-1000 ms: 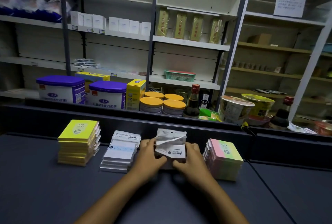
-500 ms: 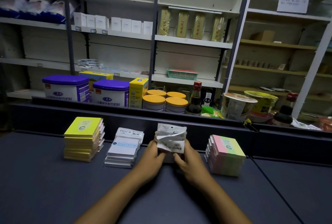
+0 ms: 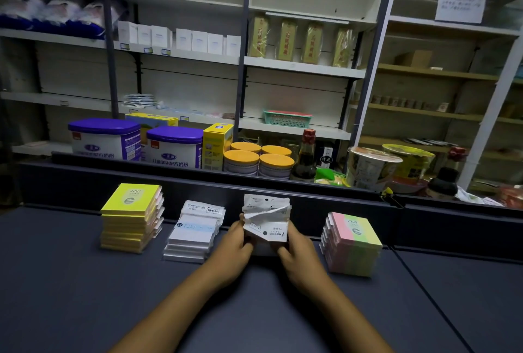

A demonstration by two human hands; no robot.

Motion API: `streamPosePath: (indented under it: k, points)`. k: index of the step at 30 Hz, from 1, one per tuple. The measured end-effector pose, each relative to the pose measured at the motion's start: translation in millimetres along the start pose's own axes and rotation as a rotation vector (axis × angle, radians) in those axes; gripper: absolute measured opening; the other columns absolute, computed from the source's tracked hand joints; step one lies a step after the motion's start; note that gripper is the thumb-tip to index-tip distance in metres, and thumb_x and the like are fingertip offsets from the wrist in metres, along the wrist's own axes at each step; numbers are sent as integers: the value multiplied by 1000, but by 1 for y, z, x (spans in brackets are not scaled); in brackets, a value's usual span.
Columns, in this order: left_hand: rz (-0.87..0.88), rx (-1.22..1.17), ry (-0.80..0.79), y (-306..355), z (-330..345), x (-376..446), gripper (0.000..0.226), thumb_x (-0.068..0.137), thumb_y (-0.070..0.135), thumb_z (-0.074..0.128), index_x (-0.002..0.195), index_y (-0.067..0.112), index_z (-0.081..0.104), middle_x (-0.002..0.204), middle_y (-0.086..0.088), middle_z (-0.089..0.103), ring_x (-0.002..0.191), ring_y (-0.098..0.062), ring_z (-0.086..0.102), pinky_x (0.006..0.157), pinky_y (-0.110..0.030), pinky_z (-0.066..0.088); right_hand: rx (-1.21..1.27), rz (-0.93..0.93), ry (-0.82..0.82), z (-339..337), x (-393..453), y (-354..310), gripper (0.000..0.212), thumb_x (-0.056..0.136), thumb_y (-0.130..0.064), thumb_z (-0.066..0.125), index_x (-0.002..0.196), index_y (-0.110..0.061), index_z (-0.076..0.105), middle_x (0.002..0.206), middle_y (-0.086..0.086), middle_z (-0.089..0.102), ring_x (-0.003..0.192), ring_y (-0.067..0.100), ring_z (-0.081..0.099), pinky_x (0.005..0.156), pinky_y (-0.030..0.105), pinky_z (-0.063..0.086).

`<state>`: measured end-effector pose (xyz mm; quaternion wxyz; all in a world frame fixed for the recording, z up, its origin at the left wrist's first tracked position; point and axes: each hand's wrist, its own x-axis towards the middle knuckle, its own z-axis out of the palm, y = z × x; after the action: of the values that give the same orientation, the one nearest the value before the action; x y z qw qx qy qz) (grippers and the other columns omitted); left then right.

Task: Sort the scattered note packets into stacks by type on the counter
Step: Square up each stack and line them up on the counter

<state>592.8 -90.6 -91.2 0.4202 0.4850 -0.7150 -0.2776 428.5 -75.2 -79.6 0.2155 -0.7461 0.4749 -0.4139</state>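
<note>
A dark counter (image 3: 85,296) fills the near ground, with a raised dark ledge (image 3: 311,197) running along its far edge. Behind it stand pale metal shelving units (image 3: 305,67) on grey uprights, mostly sparse: white boxes (image 3: 181,38) in a row, gold packets (image 3: 300,41) upright, a small green basket (image 3: 287,118) lower down. Just behind the ledge sit purple-lidded tubs (image 3: 174,146), yellow-lidded jars (image 3: 259,161) and a dark sauce bottle (image 3: 305,154). To the right is a wooden-toned rack (image 3: 435,75) with a paper notice (image 3: 461,3) taped above, its writing too small to read. The light is dim and cool, perhaps from overhead.
</note>
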Motion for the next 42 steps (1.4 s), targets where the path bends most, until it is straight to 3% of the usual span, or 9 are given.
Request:
streamPosePath:
  k: [7, 10, 14, 17, 20, 29, 32, 38, 42]
  points:
    - [-5, 102, -63, -4, 1, 0, 58, 89, -1, 50, 143, 16, 40, 140, -3, 44, 133, -14, 41, 104, -10, 23, -22, 28, -25, 0, -3, 0, 63, 85, 9, 46, 140, -20, 50, 129, -10, 64, 123, 5, 57, 107, 24, 42]
    - [-26, 106, -13, -4, -1, 0, 57, 87, 7, 58, 141, 18, 44, 134, 0, 49, 128, -15, 47, 106, -19, 33, 19, 64, -2, -6, 1, 2, 54, 84, 9, 52, 129, -19, 61, 120, -10, 70, 117, 7, 62, 104, 30, 47]
    - [-38, -13, 93, 5, -8, 2, 85, 77, 14, 74, 151, 19, 33, 137, 5, 53, 122, -11, 55, 103, -26, 45, 140, 156, 74, -17, 8, 5, 47, 80, 5, 67, 121, -17, 61, 111, -3, 73, 106, 12, 68, 98, 46, 52]
    - [-7, -230, 184, 15, -14, 2, 90, 70, 15, 80, 147, 27, 36, 119, 5, 62, 100, -7, 65, 84, -15, 50, 299, 194, 135, -22, 9, 2, 73, 74, -8, 85, 134, -19, 44, 129, -2, 62, 115, 8, 63, 100, 37, 53]
    - [13, -284, 219, 19, -14, 2, 82, 66, 17, 79, 139, 29, 43, 117, 4, 63, 101, -7, 65, 87, -19, 52, 109, 165, 170, -25, 7, -3, 102, 69, -22, 90, 149, -20, 28, 139, -6, 42, 126, 7, 47, 106, 28, 43]
    - [24, -299, 159, 12, -11, 5, 55, 77, 2, 76, 121, 25, 53, 119, 5, 65, 113, -6, 61, 89, -14, 49, 205, 128, 69, -29, 7, 0, 68, 80, 1, 76, 135, -27, 48, 133, -9, 57, 117, -2, 57, 99, 22, 50]
    - [3, -344, 132, 11, -12, 7, 54, 81, 0, 73, 124, 24, 52, 120, 3, 66, 113, -8, 63, 89, -17, 50, 235, 112, 121, -30, 9, 1, 67, 78, 3, 77, 133, -26, 52, 129, -10, 60, 118, 4, 59, 100, 31, 52]
    - [-66, -228, 9, 10, 1, 2, 62, 86, -4, 60, 141, 12, 38, 130, -5, 59, 122, -17, 56, 108, -32, 43, 112, 127, 62, -19, 8, 11, 66, 76, 7, 72, 133, -17, 50, 125, 0, 61, 116, 12, 60, 99, 25, 49]
    - [-76, -205, -36, 14, 5, -1, 67, 90, -4, 53, 149, 15, 28, 143, -5, 47, 133, -14, 45, 115, -32, 34, 121, 146, 45, -15, 5, 17, 61, 78, 8, 70, 128, -22, 49, 110, -9, 66, 94, -6, 63, 78, 9, 46]
